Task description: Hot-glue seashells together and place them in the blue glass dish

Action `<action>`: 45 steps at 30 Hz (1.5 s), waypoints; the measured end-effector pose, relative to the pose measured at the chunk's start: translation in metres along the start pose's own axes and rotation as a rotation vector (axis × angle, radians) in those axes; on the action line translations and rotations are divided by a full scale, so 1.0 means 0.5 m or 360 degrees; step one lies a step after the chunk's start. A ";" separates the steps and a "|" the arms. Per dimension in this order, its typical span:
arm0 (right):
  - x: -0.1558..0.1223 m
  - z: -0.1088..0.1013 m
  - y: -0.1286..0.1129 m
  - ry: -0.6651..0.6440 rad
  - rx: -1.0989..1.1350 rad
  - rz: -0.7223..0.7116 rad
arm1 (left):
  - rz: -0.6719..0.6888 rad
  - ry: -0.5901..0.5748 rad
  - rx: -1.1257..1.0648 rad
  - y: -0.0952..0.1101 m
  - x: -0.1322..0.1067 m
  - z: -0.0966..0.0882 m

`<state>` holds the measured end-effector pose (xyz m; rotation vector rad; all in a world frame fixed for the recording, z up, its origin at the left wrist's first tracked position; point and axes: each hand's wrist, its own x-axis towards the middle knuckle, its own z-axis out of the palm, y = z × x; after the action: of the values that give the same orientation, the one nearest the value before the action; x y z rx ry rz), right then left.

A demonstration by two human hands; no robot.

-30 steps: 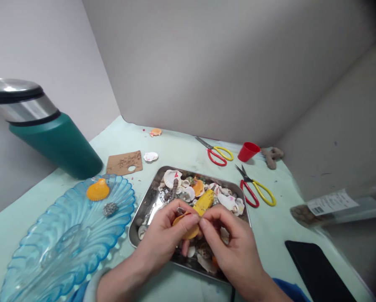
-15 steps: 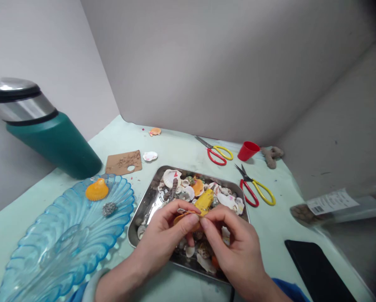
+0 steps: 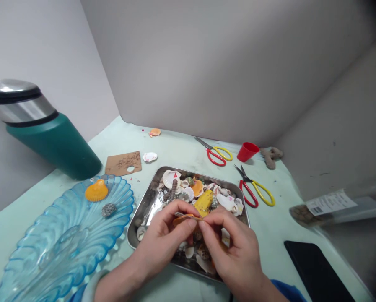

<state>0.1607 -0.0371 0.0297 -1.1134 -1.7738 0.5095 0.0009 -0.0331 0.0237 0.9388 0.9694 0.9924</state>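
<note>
Both of my hands meet over a metal tray (image 3: 245, 212) filled with shells. My left hand (image 3: 172, 235) is closed on an orange shell (image 3: 180, 219), held between thumb and fingers. My right hand (image 3: 234, 239) pinches at the shell's right edge; whether a small piece sits between its fingertips is hidden. Just beyond the fingertips a yellow lump (image 3: 204, 202) lies among the shells. A white scallop shell (image 3: 171, 179) with a red mark rests at the tray's far left corner.
To the left are a blue shell-shaped dish (image 3: 49, 247), an orange scallop (image 3: 96, 190) and a green bottle (image 3: 58, 142). Brown card (image 3: 123, 162) lies behind. Two pairs of scissors (image 3: 217, 155), a red cup (image 3: 247, 152) and a black phone-like slab (image 3: 316, 268) are on the right.
Very little differs. My fingertips have shifted slightly on the orange shell, whose edge shows at a slightly different angle; both hands stay over the tray.
</note>
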 end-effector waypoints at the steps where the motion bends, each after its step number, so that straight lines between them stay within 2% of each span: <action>1: 0.000 0.000 0.000 0.0000 -0.0008 -0.0014 | 0.0005 -0.0007 -0.0003 0.000 -0.001 0.000; 14: -0.001 -0.001 0.001 0.0012 -0.0010 -0.0132 | 0.0142 -0.0049 0.0014 0.001 -0.001 0.001; 22: -0.001 -0.003 -0.002 0.0012 0.0016 -0.0248 | 0.0404 -0.0096 -0.0040 -0.003 -0.004 -0.004; 26: -0.003 -0.002 0.000 0.0014 0.0038 -0.0277 | 0.0465 -0.0109 -0.0025 0.002 -0.007 -0.001; 36: -0.005 -0.001 0.006 0.0161 -0.0010 -0.0098 | 0.0542 -0.0207 0.0117 0.013 -0.008 -0.003; 40: -0.010 -0.001 0.010 0.0199 -0.0029 0.0029 | 0.0470 -0.0229 0.0159 0.014 -0.010 -0.007; 45: -0.009 -0.003 0.010 0.0190 -0.0004 0.0067 | 0.0375 -0.0213 0.0092 0.008 -0.008 -0.011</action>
<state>0.1650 -0.0385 0.0246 -1.1608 -1.6511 0.4566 -0.0060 -0.0350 0.0267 1.1726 0.7908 1.0875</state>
